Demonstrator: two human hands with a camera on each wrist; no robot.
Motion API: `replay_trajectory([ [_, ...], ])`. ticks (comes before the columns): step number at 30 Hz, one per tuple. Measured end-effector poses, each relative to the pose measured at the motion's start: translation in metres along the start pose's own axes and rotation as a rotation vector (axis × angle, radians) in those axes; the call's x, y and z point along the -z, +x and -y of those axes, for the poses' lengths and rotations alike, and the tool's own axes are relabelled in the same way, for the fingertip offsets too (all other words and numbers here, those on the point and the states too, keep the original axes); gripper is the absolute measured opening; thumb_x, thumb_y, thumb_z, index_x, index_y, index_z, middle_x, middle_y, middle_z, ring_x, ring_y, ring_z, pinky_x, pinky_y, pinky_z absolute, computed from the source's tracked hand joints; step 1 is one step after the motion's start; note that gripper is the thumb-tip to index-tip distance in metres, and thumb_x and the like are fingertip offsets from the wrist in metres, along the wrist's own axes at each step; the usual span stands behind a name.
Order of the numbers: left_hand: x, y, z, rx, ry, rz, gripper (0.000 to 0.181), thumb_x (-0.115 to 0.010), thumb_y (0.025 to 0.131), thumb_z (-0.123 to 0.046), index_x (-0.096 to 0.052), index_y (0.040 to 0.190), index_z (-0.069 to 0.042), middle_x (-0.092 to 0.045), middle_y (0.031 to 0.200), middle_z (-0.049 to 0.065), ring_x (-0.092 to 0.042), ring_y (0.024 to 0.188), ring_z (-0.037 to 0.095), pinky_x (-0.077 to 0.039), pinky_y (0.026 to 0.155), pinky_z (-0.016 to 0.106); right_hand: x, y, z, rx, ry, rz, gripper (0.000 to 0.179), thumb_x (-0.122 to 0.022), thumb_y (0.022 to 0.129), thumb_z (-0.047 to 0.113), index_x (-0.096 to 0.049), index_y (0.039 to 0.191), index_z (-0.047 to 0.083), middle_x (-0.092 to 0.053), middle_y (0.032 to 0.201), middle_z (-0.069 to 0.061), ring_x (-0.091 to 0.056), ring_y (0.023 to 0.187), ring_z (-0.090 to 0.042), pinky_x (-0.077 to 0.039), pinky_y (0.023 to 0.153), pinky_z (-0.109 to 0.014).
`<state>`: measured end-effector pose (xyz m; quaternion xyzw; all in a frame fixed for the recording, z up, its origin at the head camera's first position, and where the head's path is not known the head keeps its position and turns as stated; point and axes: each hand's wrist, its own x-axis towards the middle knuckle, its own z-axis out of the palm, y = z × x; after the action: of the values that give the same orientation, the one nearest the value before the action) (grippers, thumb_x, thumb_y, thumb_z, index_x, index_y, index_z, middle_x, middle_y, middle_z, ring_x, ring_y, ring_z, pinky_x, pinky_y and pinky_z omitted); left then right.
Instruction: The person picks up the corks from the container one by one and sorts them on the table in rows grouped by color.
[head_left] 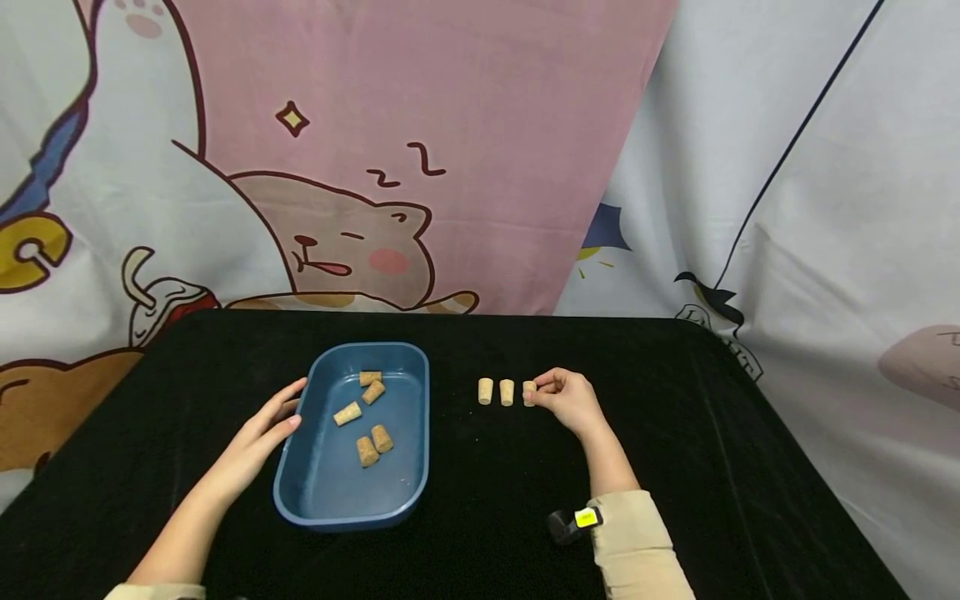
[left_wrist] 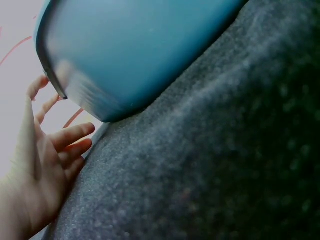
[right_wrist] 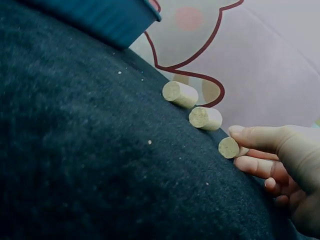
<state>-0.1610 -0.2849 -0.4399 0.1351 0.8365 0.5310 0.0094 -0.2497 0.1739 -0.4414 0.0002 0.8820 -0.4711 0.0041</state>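
Between thumb and fingers, my right hand pinches a pale tapered cork stopper at the right end of a short row. Beside it lie two more pale corks, the middle one and the left one, on the black cloth. My left hand is at the left side of a blue rectangular tray, its fingers extended and its fingertips at the rim. Inside the tray lie several corks, among them a pale one and a browner speckled one.
Black cloth covers the table. A cartoon-printed curtain hangs behind its far edge. Beside the right sleeve sits a small black device with a yellow label. Tiny pale crumbs dot the cloth in the right wrist view.
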Motion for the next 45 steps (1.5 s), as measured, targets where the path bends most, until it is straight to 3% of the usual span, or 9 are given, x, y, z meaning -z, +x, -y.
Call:
replay_trajectory([
  [5, -0.001, 0.0, 0.0, 0.002, 0.003, 0.0, 0.055, -0.039, 0.104, -0.026, -0.018, 0.153, -0.012, -0.032, 0.143, 0.034, -0.042, 0.121, 0.052, -0.042, 0.09, 0.063, 0.0, -0.001, 0.003, -0.019, -0.041, 0.0, 0.024, -0.078, 0.081, 0.022, -0.067, 0.096, 0.006, -0.064, 0.082, -0.003, -0.058, 0.073, -0.018, -0.047, 0.065, -0.031],
  [18, 0.0, 0.0, 0.004, -0.019, 0.004, 0.002, 0.053, -0.038, 0.104, -0.024, -0.02, 0.153, -0.012, -0.033, 0.142, 0.035, -0.043, 0.12, 0.052, -0.043, 0.09, 0.063, 0.004, -0.003, 0.01, 0.046, -0.073, 0.017, 0.029, -0.076, 0.084, 0.023, -0.067, 0.105, 0.005, -0.062, 0.086, -0.004, -0.055, 0.078, -0.019, -0.046, 0.066, -0.032],
  [30, 0.0, -0.001, -0.001, -0.001, 0.028, -0.003, 0.055, -0.039, 0.104, -0.026, -0.019, 0.154, -0.013, -0.033, 0.142, 0.034, -0.044, 0.119, 0.051, -0.044, 0.089, 0.061, 0.005, -0.015, 0.054, 0.18, -0.006, -0.079, 0.03, -0.074, 0.085, 0.021, -0.067, 0.109, 0.003, -0.065, 0.088, -0.005, -0.05, 0.072, -0.021, -0.041, 0.062, -0.032],
  [40, -0.001, -0.001, 0.002, 0.002, 0.023, -0.005, 0.055, -0.039, 0.104, -0.026, -0.019, 0.154, -0.013, -0.032, 0.143, 0.034, -0.042, 0.121, 0.052, -0.043, 0.089, 0.064, -0.012, -0.029, 0.085, 0.268, 0.092, -0.088, 0.024, -0.076, 0.084, 0.02, -0.069, 0.104, 0.009, -0.066, 0.085, -0.001, -0.047, 0.063, -0.018, -0.036, 0.05, -0.026],
  [45, -0.001, 0.0, 0.001, 0.0, 0.02, -0.004, 0.055, -0.039, 0.104, -0.026, -0.019, 0.153, -0.013, -0.032, 0.143, 0.034, -0.042, 0.121, 0.052, -0.043, 0.089, 0.064, -0.023, -0.038, 0.099, 0.353, 0.14, -0.068, 0.023, -0.076, 0.083, 0.018, -0.069, 0.104, 0.011, -0.066, 0.085, 0.002, -0.05, 0.063, -0.016, -0.039, 0.05, -0.025],
])
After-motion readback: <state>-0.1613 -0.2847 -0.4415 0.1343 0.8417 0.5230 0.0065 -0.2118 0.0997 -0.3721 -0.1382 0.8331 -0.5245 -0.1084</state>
